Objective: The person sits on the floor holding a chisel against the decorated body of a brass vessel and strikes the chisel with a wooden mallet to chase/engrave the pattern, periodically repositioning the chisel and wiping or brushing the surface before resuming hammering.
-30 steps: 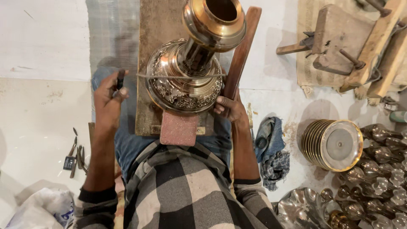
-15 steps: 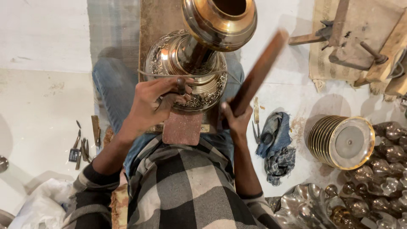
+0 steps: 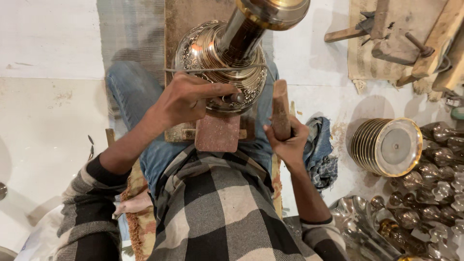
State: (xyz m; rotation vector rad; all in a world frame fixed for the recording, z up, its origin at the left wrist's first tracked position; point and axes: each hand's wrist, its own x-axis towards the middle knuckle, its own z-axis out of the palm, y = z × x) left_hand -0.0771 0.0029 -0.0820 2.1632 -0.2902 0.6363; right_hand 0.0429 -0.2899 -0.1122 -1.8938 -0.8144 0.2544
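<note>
Pinching punch (image 3: 231,99) against brass vessel (image 3: 220,63), left hand (image 3: 186,99); right hand (image 3: 286,140) gripping wooden mallet (image 3: 280,108).

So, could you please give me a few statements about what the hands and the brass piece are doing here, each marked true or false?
1. The left hand holds a small tool against the engraved brass vessel. True.
2. The right hand is empty. False: it grips a wooden block.
3. A stack of metal plates lies to the right. True.
4. The vessel rests on bare floor. False: it sits on a wooden board.
</note>
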